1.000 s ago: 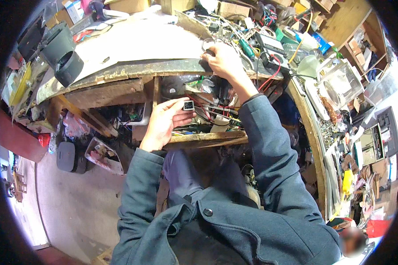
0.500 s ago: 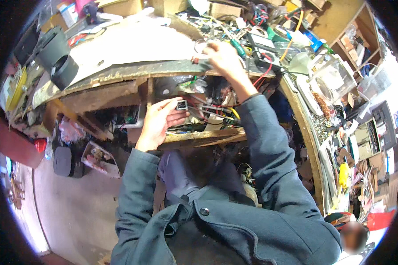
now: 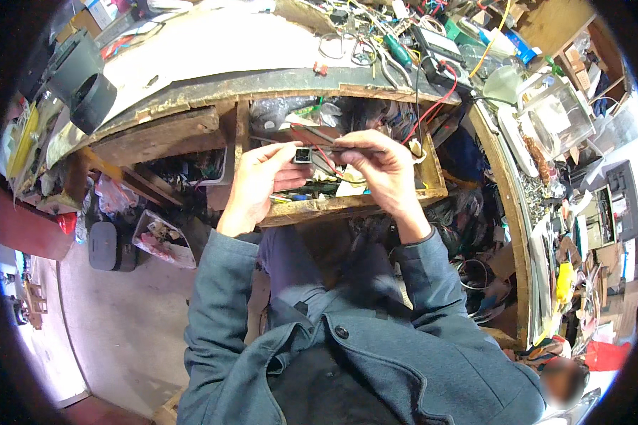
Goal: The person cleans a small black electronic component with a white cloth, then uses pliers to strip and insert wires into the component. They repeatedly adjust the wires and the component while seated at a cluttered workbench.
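Note:
My left hand (image 3: pixel 254 183) holds a small square part (image 3: pixel 303 155), dark inside with a pale rim, between thumb and fingers. It hovers over the open wooden drawer (image 3: pixel 333 210). Close by on the right, my right hand (image 3: pixel 384 168) pinches a slim dark tool (image 3: pixel 343 144), its tip toward the square part. The fingers hide much of this tool, so its exact kind is unclear. Below both hands the drawer holds tangled wires, plastic bags and small parts.
On the bench (image 3: pixel 213 78) beyond lie scissors (image 3: pixel 364 52), pliers (image 3: pixel 393 73), a green-handled tool (image 3: pixel 397 49) and a small red piece (image 3: pixel 320 69). A dark cylindrical container (image 3: pixel 92 103) stands at the left. Cluttered shelving (image 3: pixel 578 64) is on the right; a bin (image 3: pixel 164 239) sits on the floor.
My right hand has come down from the bench top to beside my left hand, with the slim tool in it. My left hand still holds the square part. The view has shifted slightly.

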The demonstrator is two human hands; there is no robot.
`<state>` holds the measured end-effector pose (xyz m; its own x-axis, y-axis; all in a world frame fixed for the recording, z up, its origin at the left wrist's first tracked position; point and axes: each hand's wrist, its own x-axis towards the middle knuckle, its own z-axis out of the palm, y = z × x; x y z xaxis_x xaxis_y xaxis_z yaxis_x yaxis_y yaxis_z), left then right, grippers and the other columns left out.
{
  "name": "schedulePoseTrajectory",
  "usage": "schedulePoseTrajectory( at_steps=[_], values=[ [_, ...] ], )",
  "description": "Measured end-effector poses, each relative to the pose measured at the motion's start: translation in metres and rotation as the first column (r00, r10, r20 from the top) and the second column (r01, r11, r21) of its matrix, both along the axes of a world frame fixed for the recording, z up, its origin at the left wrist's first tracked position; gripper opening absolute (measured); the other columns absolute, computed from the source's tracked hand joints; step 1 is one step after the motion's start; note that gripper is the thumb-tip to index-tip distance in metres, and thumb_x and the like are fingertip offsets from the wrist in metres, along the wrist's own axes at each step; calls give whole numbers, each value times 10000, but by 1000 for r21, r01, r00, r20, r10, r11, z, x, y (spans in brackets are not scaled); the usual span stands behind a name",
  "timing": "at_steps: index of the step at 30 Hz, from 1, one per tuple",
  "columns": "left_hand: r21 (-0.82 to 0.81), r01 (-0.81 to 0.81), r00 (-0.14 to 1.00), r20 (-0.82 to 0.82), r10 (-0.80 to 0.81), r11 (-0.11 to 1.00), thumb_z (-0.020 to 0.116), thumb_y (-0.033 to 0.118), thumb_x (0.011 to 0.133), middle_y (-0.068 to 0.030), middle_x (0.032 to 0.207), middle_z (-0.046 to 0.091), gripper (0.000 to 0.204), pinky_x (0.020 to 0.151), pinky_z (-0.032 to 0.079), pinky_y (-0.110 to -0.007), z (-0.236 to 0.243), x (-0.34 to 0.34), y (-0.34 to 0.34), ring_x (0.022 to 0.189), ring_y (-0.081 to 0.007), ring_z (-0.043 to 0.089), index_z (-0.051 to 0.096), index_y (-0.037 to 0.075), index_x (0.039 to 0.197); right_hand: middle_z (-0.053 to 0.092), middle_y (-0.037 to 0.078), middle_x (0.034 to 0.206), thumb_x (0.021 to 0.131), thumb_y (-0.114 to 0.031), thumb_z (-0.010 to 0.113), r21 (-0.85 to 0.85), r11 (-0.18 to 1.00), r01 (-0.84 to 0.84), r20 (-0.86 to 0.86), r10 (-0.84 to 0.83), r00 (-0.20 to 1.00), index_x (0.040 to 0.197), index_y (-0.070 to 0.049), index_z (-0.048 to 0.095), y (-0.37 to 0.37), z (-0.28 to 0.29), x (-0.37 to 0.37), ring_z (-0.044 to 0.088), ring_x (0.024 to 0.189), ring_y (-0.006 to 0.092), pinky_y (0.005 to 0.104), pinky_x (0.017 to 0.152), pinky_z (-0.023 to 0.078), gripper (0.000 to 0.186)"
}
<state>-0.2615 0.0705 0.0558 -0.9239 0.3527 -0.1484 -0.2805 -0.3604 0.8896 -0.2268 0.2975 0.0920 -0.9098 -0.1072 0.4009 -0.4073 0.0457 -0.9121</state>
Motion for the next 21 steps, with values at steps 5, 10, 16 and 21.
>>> schedulePoseTrajectory(
  at_steps=[5, 10, 16, 21],
  values=[
    [-16, 17, 1000, -22, -17, 1000, 624, 188, 1018, -116, 1086, 744, 316, 821, 619, -379, 1, 1, 1, 910, -254, 753, 663, -8, 1262, 751, 86, 999, 879, 29, 739, 173, 983, 60, -142, -36, 989, 1059, -24, 731, -11, -19, -4, 726, 915, 168, 300, 824, 579, 187],
    [-10, 28, 999, -16, -29, 1000, 610, 162, 1022, -118, 1107, 740, 300, 831, 615, -375, -3, 0, 1, 924, -260, 750, 665, -12, 1259, 747, 90, 994, 864, 63, 728, 316, 936, 152, -296, -54, 954, 1034, -14, 732, -15, -14, -4, 724, 914, 184, 298, 826, 572, 186],
    [-12, 45, 999, 1, -44, 999, 611, 160, 1021, -119, 1131, 736, 304, 837, 615, -374, 0, 1, 2, 942, -266, 751, 663, -8, 1269, 742, 107, 991, 864, 48, 730, 390, 901, 192, -361, -42, 932, 1036, -29, 728, -16, -13, -4, 731, 912, 227, 322, 815, 573, 189],
    [-41, 44, 999, -15, -45, 998, 611, 164, 1021, -123, 1138, 735, 307, 829, 618, -374, 1, 2, 2, 934, -267, 755, 663, 2, 1277, 749, 99, 978, 873, 34, 738, 367, 916, 164, -310, -46, 950, 1030, -23, 732, -15, -16, -6, 732, 903, 193, 308, 814, 578, 167]
  ],
)
